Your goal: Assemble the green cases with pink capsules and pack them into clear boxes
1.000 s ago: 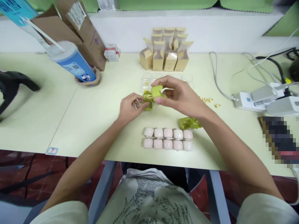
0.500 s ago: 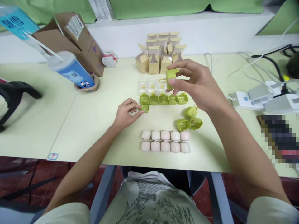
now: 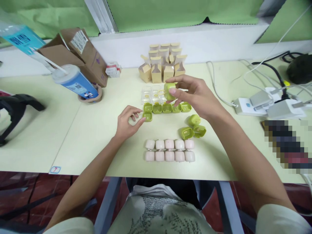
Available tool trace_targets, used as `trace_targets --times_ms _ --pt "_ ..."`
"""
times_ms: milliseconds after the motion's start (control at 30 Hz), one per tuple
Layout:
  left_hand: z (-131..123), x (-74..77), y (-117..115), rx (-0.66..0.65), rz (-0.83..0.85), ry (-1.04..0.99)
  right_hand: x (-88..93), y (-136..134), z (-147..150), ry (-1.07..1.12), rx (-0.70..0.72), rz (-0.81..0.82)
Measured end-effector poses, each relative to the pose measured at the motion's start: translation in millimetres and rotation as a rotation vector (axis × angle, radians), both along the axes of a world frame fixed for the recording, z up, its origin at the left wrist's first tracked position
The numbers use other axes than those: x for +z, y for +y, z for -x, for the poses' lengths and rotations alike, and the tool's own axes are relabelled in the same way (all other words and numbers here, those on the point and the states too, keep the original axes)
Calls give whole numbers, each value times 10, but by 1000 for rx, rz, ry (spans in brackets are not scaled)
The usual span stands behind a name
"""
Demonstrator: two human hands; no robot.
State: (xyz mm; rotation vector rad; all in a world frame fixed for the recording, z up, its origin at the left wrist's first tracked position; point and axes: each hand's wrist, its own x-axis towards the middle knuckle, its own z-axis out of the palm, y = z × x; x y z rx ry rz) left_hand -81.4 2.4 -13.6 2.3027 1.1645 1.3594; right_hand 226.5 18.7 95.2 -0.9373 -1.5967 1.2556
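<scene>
My right hand (image 3: 188,92) is raised over the far row, pinching a small green case (image 3: 168,91) with a yellow loop on its left side. My left hand (image 3: 129,122) is low over the table with fingers curved and apart; its thumb tip is at the left edge of an open green shell (image 3: 147,116). That shell sits just in front of the left end of a row of open green shells (image 3: 157,108). Several loose green cases lie to the right, one rounded side up (image 3: 194,120) and an open pair (image 3: 187,133). Nearer me are two rows of pale pink and white cases (image 3: 169,156).
Clear plastic pieces (image 3: 146,94) lie behind the green row. Open beige boxes (image 3: 156,73) stand by the wall. To the left are a blue cup (image 3: 79,85) and a carton (image 3: 95,58); to the right, a power strip (image 3: 251,106) with cables.
The view has shifted slightly. My right hand has turned the green case a little and lowered it. My left fingers have drawn slightly back and spread beside the front green shell.
</scene>
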Motion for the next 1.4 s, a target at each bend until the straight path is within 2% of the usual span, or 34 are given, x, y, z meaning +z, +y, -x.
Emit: trace_targets --times_ms 100,267,333,400,500,667,833,1000,1200,1400 --pt "-173 277 67 -31 -36 -42 -10 25 -2 27 36 46" --pt "-558 856 361 -153 -70 -26 -19 54 -36 94 28 50" --pt "-660 1023 446 -217 -112 -11 -14 62 -53 120 -11 31" --pt "-719 1116 484 -258 -127 -12 0 66 -67 138 -54 20" --pt "-750 1129 497 -253 -134 -75 32 62 -74 144 -80 26" --pt "-740 991 535 -205 -90 -175 64 37 -43 162 -65 5" --pt "-742 887 524 -188 -61 -196 46 7 15 84 -129 -12" --pt "-731 913 422 -201 6 -161 50 -56 36 27 -137 -36" --pt "-716 966 382 -219 -1 -116 82 -109 48 -66 -152 -27" --pt "-766 892 423 -244 9 -176 -8 -94 32 -51 -126 -7"
